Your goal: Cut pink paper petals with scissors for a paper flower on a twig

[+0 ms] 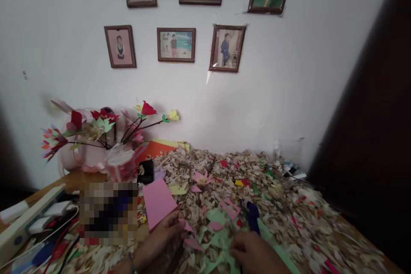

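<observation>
My left hand (168, 233) is closed, with thumb and fingers pinching a small pink paper petal (186, 225). Just behind it, a larger pink paper sheet (159, 199) lies on the table. To the right, my right hand (252, 250) is curled shut around what look like scissors (232, 225); only a thin blade shows past the fingers and the handles are hidden. Green paper scraps (220, 242) lie between the hands. Another pink paper petal (215, 225) rests on them, and a cut pink scrap (230, 208) lies beyond.
Dry, pale shavings (199, 162) cover much of the table. A pink paper flower (201, 178) and a dark blue strip (252, 216) lie among them. At left are a power strip (32, 218) with chargers and a pot (120, 165) of paper flowers. Framed photos (176, 45) hang on the wall.
</observation>
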Action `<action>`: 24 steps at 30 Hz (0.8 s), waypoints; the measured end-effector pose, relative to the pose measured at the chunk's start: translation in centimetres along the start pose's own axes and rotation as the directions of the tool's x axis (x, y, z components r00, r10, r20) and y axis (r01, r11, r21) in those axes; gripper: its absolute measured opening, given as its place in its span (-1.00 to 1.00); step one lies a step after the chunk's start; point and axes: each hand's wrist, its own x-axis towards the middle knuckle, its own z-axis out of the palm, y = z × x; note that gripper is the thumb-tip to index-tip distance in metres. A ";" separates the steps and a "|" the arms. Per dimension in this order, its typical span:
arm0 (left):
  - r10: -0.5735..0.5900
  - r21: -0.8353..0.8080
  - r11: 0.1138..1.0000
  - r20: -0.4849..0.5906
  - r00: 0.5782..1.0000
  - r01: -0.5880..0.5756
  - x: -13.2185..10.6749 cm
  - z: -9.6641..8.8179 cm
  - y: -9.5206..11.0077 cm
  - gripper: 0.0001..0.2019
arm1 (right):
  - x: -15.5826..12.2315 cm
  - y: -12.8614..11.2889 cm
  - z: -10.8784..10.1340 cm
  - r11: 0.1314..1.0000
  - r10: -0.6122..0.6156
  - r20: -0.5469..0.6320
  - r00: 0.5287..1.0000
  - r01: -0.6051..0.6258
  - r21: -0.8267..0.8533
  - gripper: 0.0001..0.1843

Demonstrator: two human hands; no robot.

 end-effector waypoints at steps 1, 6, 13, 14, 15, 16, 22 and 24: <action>0.001 0.006 1.000 -0.015 1.000 -0.001 0.0 0.0 0.1 -0.76 | -0.3 1.0 -0.7 0.999 0.048 -0.034 0.998 -0.048 0.000 -0.83; 0.018 0.023 1.000 -0.007 1.000 -0.018 0.1 0.0 0.2 -0.72 | -0.4 4.5 -3.3 0.932 0.228 -0.272 0.935 -0.291 -0.217 -0.67; 0.017 -0.008 1.000 -0.003 1.000 -0.017 -0.4 0.6 0.8 -0.71 | 2.8 7.1 -1.6 0.975 0.194 -0.290 0.937 -0.217 -0.051 -0.60; 0.022 0.009 1.000 -0.005 1.000 -0.022 -0.5 0.7 1.0 -0.72 | 3.1 7.5 -1.4 0.972 0.204 -0.293 0.934 -0.228 -0.051 -0.61; 0.028 0.030 0.999 -0.014 0.999 -0.028 -0.5 0.7 1.1 -0.73 | 3.2 7.8 -1.2 0.968 0.220 -0.293 0.931 -0.244 -0.050 -0.60; 0.034 0.054 0.998 -0.030 0.999 -0.033 -0.6 0.6 1.2 -0.73 | 3.2 8.2 -1.2 0.966 0.230 -0.295 0.927 -0.255 -0.047 -0.60; 0.074 0.141 0.988 -0.117 0.990 -0.058 -0.2 0.3 1.0 -0.73 | 1.9 9.9 -1.6 0.959 0.283 -0.434 0.855 -0.247 0.139 -0.59; 0.071 0.112 0.992 -0.109 0.991 -0.059 -0.1 0.3 0.7 -0.74 | 1.9 9.0 -1.5 0.960 0.269 -0.472 0.840 -0.191 0.206 -0.61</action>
